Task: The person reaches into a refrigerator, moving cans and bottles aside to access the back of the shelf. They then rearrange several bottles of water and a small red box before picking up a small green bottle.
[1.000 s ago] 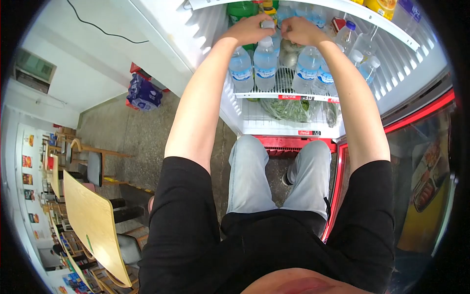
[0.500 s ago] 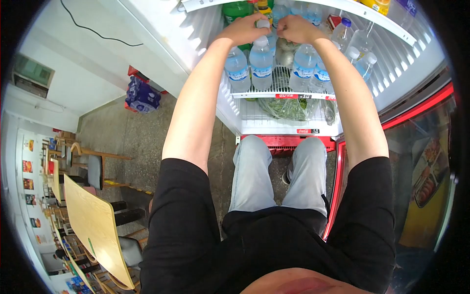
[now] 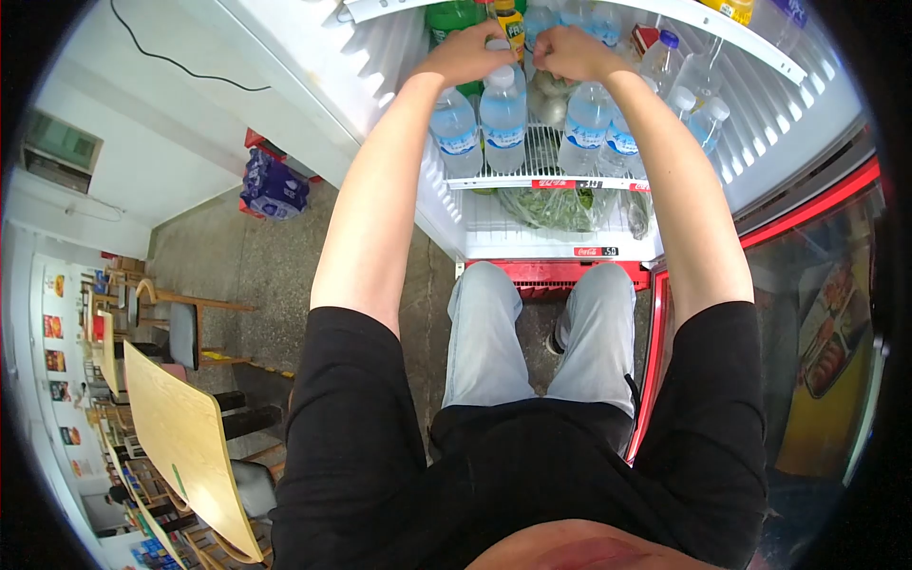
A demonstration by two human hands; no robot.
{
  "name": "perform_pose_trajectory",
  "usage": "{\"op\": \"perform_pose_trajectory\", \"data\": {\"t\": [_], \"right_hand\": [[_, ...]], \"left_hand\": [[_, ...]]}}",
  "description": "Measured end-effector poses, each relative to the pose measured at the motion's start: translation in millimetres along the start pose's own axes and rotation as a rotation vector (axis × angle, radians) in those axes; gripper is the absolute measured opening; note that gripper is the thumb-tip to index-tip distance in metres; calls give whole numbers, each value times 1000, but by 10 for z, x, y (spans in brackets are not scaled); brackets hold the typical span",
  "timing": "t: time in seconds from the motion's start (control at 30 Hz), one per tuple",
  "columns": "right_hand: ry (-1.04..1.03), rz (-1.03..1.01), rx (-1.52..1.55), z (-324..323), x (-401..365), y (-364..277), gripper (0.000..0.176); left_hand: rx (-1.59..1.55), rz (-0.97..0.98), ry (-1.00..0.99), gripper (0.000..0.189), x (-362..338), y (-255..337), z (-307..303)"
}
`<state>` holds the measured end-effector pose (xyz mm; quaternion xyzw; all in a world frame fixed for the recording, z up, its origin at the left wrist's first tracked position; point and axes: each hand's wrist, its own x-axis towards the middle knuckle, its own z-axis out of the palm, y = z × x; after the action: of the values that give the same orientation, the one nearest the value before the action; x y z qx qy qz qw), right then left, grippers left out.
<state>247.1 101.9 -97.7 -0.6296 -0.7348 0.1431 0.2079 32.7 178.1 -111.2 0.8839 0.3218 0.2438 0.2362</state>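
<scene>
Inside the fridge, my left hand (image 3: 465,55) curls its fingers around the white cap of a water bottle behind the front row. To its right, my right hand (image 3: 572,52) is closed, its fingertips pressed together above a bag of pale produce (image 3: 551,98); what it grips, if anything, is hidden. A front water bottle (image 3: 503,123) stands below my left hand, with another bottle (image 3: 456,133) to its left. More water bottles (image 3: 586,128) stand right of the bag. Green bottles (image 3: 456,17) and a yellow-labelled bottle (image 3: 511,27) are behind.
Bagged leafy greens (image 3: 560,207) lie on the lower level. The fridge's wire shelf edge (image 3: 513,181) runs under the bottles, and an open red-edged door (image 3: 807,218) is at right. Tables (image 3: 180,437), chairs and a purple pack (image 3: 274,182) are at left.
My left hand has shifted slightly left and down. My right hand remains closed, a little left of where it was. The view has shifted slightly.
</scene>
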Motion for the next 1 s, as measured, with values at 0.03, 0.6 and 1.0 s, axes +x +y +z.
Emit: {"op": "perform_pose_trajectory", "data": {"t": [0.03, 0.6, 1.0], "right_hand": [[0, -2, 5, 7, 5, 16, 29], [-85, -97, -176, -36, 48, 11, 26], [-59, -85, -111, -44, 24, -5, 25]], "left_hand": [[18, -15, 5, 40, 1, -14, 2], [51, -35, -83, 41, -15, -9, -112], [-19, -35, -57, 32, -23, 29, -88]]}}
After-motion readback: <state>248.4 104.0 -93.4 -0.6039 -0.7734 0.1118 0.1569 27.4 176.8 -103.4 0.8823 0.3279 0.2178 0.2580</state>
